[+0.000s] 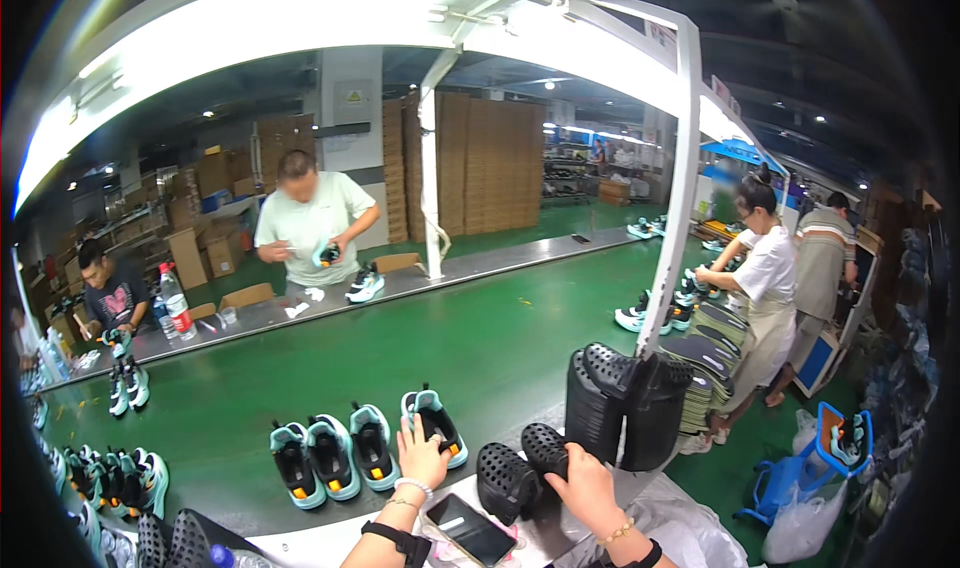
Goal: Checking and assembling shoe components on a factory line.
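My left hand lies with fingers stretched over the left side of a teal, black and white sneaker, the rightmost of a row standing on the green bench top. Beside it are the other sneakers of that row, with open collars and orange marks at the heel. My right hand is closed round a black, perforated clog-shaped piece. A similar black perforated piece rests just left of it. Part of my right fingers is hidden behind the piece they hold.
A phone lies near me between my forearms. Tall stacks of black perforated pieces stand by the white post. More sneakers are grouped at lower left. Across the bench, a person handles a shoe; another person works at right.
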